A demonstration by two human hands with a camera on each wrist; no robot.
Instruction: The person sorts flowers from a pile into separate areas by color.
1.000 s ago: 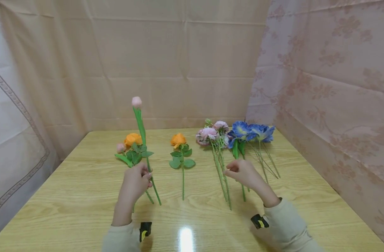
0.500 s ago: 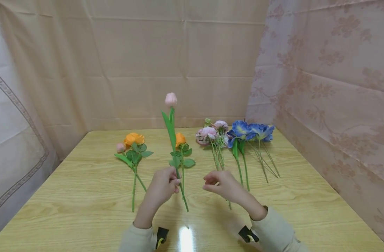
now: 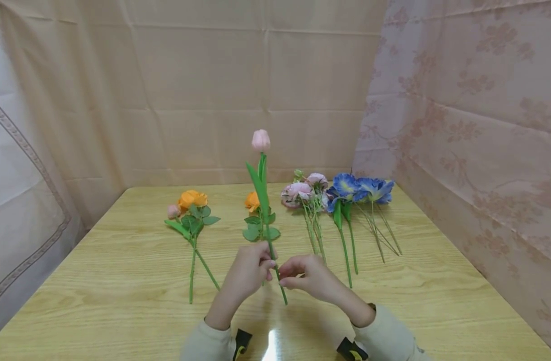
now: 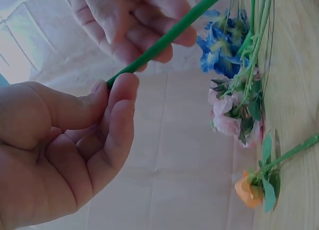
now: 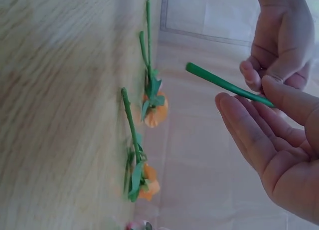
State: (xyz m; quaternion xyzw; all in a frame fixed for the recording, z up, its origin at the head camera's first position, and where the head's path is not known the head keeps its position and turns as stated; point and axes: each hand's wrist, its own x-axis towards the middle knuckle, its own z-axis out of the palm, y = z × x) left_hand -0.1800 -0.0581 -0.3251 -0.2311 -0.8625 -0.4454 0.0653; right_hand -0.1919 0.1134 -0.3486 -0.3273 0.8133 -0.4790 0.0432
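My left hand (image 3: 248,271) pinches the green stem of a pink tulip (image 3: 261,141) between thumb and fingertips. The tulip is held above the table, its bloom up and its stem leaning a little. My right hand (image 3: 316,281) is at the lower stem, its fingers loosely bent around it. In the left wrist view, the right thumb stands apart from the stem (image 4: 172,35), which passes in front of the fingers. The right wrist view has the stem's cut end (image 5: 192,68) sticking out past the right fingertips. Behind the tulip, an orange rose (image 3: 252,201) lies partly hidden.
On the wooden table (image 3: 99,281), another orange rose (image 3: 193,199) and a second pink tulip (image 3: 173,211) lie crossed at left. Pink flowers (image 3: 298,192) and blue flowers (image 3: 375,190) lie at right. Cloth curtains (image 3: 203,75) stand behind and beside the table.
My left hand has carried the tulip rightward from the left pair to the middle. The right hand has moved left from the pink and blue stems to the tulip's lower stem.
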